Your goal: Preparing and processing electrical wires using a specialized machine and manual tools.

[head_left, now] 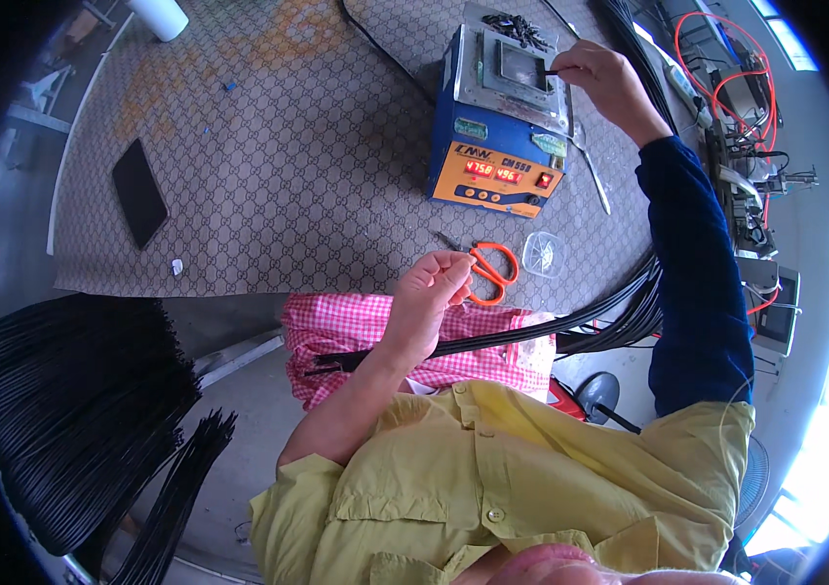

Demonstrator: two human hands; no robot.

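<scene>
My right hand (601,76) reaches over a blue solder pot (492,122) with an orange front panel. Its fingers pinch a short, thin dark piece (552,72) at the edge of the square metal bath (521,68); its exact kind is too small to tell. Near the table's front edge my left hand (429,297) is closed, thumb against fingers; whatever is in it, if anything, cannot be made out. Orange-handled scissors (494,275) lie just beyond it, beside a small clear dish (543,255). Black cables (521,334) cross a pink checked cloth (346,317) on my lap, passing by my left wrist.
Dark scraps (515,29) lie behind the bath. A metal stick (593,175) rests right of the pot. On the left are a black phone (140,193), a white cylinder (159,18) and a large bundle of black cables (73,409). Red hoses (770,88) hang at the right.
</scene>
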